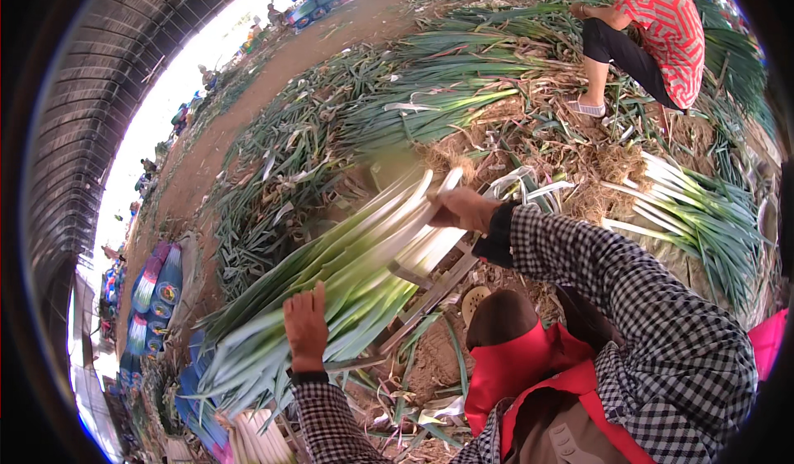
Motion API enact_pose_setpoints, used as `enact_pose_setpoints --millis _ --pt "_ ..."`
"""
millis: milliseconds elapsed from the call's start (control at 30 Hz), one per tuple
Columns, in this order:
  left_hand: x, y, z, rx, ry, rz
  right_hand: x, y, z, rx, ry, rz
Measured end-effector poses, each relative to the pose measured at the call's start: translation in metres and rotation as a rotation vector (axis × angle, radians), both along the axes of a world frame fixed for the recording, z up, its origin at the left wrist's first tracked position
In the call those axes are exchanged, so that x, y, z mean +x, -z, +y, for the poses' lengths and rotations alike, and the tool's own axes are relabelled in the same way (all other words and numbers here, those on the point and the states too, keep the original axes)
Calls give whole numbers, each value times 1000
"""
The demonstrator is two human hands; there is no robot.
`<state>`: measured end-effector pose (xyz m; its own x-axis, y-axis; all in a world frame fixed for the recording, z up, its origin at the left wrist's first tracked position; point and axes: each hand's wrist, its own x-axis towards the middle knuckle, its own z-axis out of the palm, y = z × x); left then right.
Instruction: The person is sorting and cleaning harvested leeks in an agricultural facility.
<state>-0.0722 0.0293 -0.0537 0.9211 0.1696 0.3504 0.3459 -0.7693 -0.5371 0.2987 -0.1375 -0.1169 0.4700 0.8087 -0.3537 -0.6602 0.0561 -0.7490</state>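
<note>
Curls the right hand (465, 211) around the white stalks of a loose bundle of long green-and-white leeks (364, 249), just beside a pale brown tuft of roots (463, 166), with fingers drawn in and pinching the stalks. Lays the left hand (306, 325) on the broad green leaves toward the other end, with fingers close together and pointing away from the body; cannot tell whether gripping any leaf underneath. Has the leeks stretched slantwise over a weathered grey-brown wooden-slat frame (426, 300), with white ends toward its upper end and leaf tips reaching out past its left edge. Wears black-and-white checked sleeves (579, 245) with dark cuffs and a bright red cloth garment (506, 377). Has near the frame's lower end a bunch of thick white stalks (258, 439), beside crumpled blue plastic wrapping (197, 410), and farther left several blue-wrapped cylindrical bundles (161, 286). Has well to the right of the frame a pile of white-stemmed leeks (711, 224), and beyond its upper end a wide spread of dark green leeks (447, 75) on brown earth floor (322, 44). Shares the ground with a second person in a red-and-white patterned top (662, 34), seated or crouching at upper right.
</note>
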Motion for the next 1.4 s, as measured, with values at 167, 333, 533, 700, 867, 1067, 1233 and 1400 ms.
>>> enact_pose_setpoints --millis 167,333,533,700,867,1067,1233,1400 --pt "-2 48 5 -215 -20 -13 17 28 12 -167 -210 -180" --pt "23 45 7 -241 -63 68 35 42 25 -210 -146 -141" --pt "47 84 -5 -99 -17 101 41 81 16 -395 19 -171" --pt "43 119 3 -188 -98 71 29 88 1 -434 53 -247" --pt "53 116 -3 -145 -69 75 56 67 -13 -580 -295 -560" --pt "44 114 -7 -156 -263 238 18 36 0 -128 -319 -2140" --pt "-5 91 0 -57 -103 217 25 83 -10 26 -410 -2166" --pt "-53 37 20 -113 -268 316 30 80 -13 18 -410 -2099"
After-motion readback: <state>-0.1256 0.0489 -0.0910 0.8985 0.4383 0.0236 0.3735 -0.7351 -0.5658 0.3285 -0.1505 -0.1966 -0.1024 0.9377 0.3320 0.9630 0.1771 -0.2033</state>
